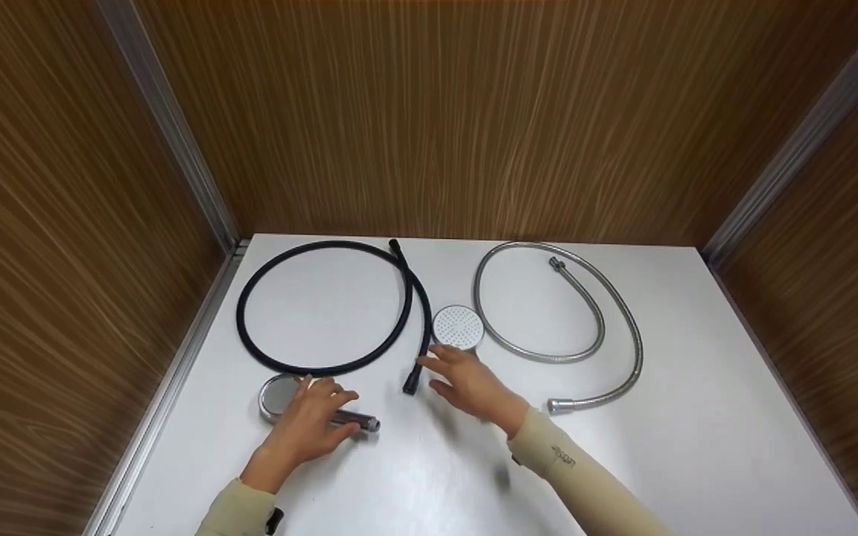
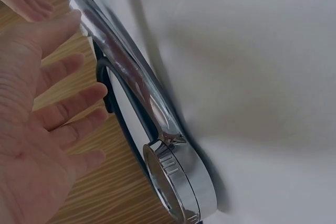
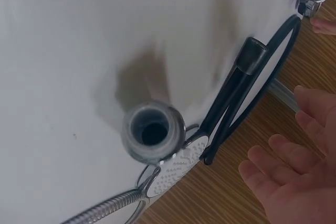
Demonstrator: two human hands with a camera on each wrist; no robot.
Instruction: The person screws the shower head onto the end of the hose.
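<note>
A chrome shower head (image 1: 277,396) lies at the front left, its handle toward the middle. Over it spreads my left hand (image 1: 311,424), fingers apart; in the left wrist view the thumb tip overlaps the threaded end of the handle (image 2: 123,59). My right hand (image 1: 474,383) hovers with loosely spread fingers between a black shower hose (image 1: 427,320) and a second shower head with a white spray face (image 1: 458,326). Its handle is mostly hidden under that hand in the head view; the right wrist view shows its threaded end (image 3: 153,132). Neither hand grips anything.
The black hose lies in a large loop at the back left, its end fitting (image 1: 411,381) pointing forward. A silver metal hose (image 1: 634,327) curls at the right, one connector (image 1: 560,406) toward the front. Wood-grain panels (image 1: 436,119) surround the white table (image 1: 704,447) on three sides.
</note>
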